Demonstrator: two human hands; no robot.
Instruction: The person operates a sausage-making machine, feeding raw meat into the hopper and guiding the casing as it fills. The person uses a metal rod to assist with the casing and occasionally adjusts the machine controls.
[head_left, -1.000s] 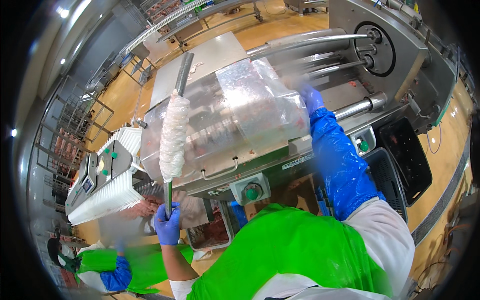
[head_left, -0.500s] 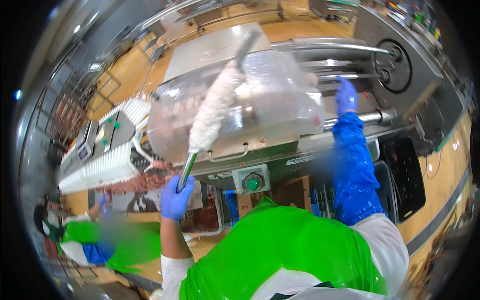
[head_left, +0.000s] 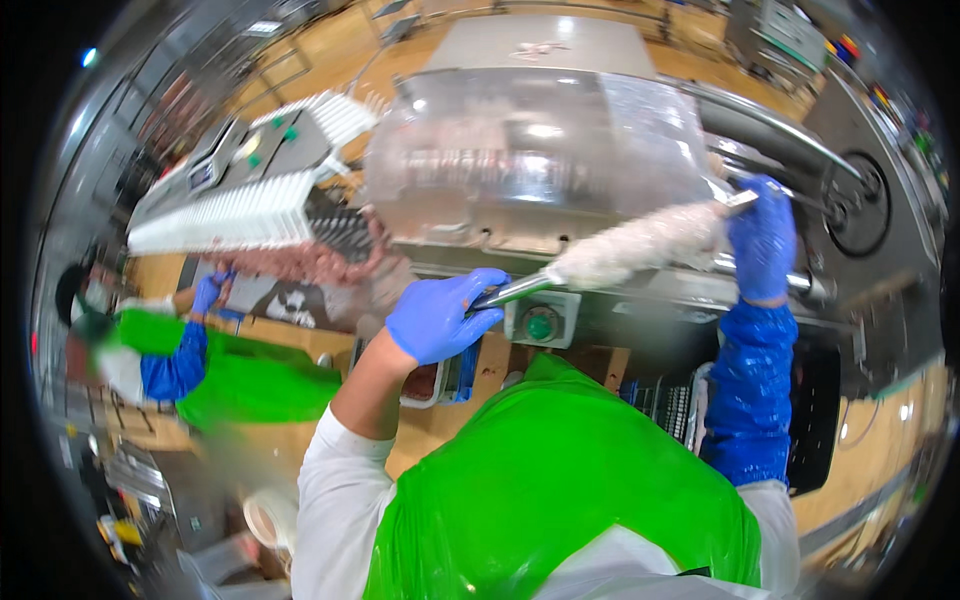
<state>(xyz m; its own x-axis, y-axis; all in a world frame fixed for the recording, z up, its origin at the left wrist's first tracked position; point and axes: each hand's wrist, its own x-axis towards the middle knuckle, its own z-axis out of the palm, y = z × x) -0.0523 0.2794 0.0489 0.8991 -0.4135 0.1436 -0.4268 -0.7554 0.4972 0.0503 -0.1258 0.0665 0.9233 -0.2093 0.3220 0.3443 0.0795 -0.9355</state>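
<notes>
A meat-processing plant is indicated — raw meat (head_left: 290,263) is laid left of the left hand (head_left: 445,315), steel machinery (head_left: 545,42) set beyond it.

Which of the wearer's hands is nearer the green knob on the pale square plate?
Left. The left hand is just left of the green knob; the right hand is farther off, up and to the right.

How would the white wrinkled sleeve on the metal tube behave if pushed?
The sleeve would likely bunch softly, since its surface is wrinkled. It may slide along the tube, whose bare end looks smooth.
</notes>
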